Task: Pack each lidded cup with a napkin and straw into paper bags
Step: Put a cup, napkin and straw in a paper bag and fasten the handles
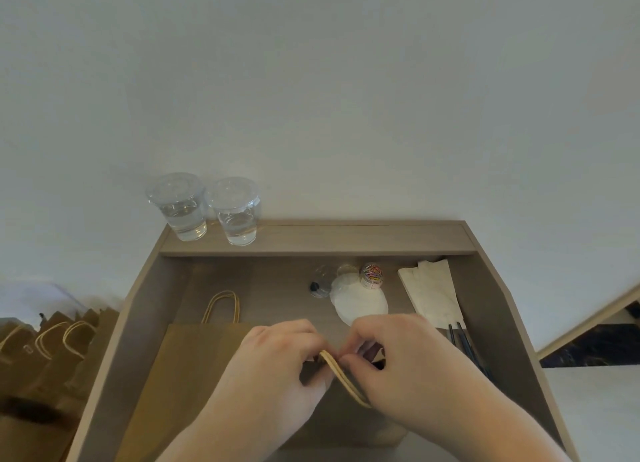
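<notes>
1. Paper bag (194, 368): brown, lying flat in the recessed desk (145, 309). Its handle (221, 307) points toward the wall.
2. Left hand (277, 364): over the right part of the paper bag. The fingers are curled, and thumb and fingertips pinch the top of a twine loop (346, 382).
3. Right hand (398, 357): over the bag's right end, close against the left hand. The fingers are curled and the thumb nips the same twine loop. It cannot be told whether the loop belongs to this bag or to another lying under the hands.
4. Lidded cups (176, 207) and (237, 212): two, clear, upright and part-filled with clear liquid. They stand side by side on the back ledge (346, 239), beyond the bag's far edge and well apart from it.
5. Napkins (429, 291): a pale stack to the right of the bag and further back.
6. Straws (464, 343): dark, right of the bag, at the near end of the napkins and partly hidden by the right hand.
7. Jar of coloured clips (372, 274) and white disc (360, 302): beyond the bag's right end, touching each other.
8. Standing bags (52, 350): a brown row left of the paper bag, outside the desk's side wall.
</notes>
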The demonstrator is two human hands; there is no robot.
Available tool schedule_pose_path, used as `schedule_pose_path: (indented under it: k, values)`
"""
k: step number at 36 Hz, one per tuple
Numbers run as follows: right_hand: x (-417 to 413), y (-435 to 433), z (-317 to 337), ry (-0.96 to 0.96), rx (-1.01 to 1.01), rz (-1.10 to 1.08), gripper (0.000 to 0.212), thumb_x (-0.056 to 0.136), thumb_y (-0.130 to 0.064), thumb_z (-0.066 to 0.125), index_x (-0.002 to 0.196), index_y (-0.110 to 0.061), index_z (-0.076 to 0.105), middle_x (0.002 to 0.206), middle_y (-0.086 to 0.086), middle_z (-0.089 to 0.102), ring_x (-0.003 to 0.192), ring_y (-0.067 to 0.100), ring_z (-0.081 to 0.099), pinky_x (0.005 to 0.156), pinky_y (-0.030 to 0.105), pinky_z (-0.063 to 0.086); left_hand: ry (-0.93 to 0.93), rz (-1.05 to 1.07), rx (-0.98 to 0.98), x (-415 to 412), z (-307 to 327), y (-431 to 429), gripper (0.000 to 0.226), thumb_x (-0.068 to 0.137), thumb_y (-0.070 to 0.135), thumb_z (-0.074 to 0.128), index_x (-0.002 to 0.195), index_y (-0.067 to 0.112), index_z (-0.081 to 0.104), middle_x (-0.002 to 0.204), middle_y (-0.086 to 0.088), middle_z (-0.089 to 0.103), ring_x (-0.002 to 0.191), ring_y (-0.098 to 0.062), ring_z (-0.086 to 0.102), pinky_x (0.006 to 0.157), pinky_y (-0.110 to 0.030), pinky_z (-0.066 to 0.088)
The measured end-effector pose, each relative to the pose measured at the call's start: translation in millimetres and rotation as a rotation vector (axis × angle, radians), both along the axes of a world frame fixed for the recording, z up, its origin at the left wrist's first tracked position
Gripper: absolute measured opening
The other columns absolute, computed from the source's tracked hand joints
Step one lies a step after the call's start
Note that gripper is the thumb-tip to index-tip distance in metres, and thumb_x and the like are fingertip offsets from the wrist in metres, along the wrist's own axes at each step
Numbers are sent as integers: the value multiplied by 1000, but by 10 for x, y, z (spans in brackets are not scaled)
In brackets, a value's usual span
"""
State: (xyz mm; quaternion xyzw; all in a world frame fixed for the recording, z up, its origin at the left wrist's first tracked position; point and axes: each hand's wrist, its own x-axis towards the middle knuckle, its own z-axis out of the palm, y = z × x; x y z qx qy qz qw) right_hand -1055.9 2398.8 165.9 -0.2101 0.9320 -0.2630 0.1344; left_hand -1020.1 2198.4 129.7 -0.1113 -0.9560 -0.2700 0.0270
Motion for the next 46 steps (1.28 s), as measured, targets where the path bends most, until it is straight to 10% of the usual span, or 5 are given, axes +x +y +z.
schedule_pose_path:
  k: [8,19,24,36,46]
  values:
    - [-125,189,53,158,-220,-172,16,94,-29,74,83,-40,71,96,-35,68,98,-11,62,74,8,49,-47,-87,-184,-69,105,24,69,73,94,42,115,44,66,103,23,64,95,0,59,90,-28,48]
    - [-154,329,-37,151,-278,-156,14,97,-29,73,89,-40,69,93,-26,72,96,-1,66,79,16,53,-5,-110,-200,-179,143,32,31,92,66,58,85,37,66,81,17,58,87,-8,58,83,-28,45]
    - [-170,412,-17,136,-314,-167,12,98,-32,72,94,-42,68,96,-26,73,99,-2,66,76,12,45,-74,-105,-101,-160,229,-61,17,97,45,62,109,50,73,95,28,67,93,1,61,81,-20,51]
    - [-175,333,-94,40,-257,-89,12,98,-30,72,90,-38,70,96,-28,70,99,-2,64,81,11,47,-107,-84,-280,-213,92,-64,54,74,82,58,121,56,63,108,25,71,106,-2,64,96,-31,52]
    - [-282,322,-68,29,-158,-95,12,95,-33,74,85,-39,72,87,-27,72,89,-4,67,75,16,53,-186,-145,-360,-347,97,18,48,85,79,53,96,36,72,66,17,51,72,-8,52,58,-25,35]
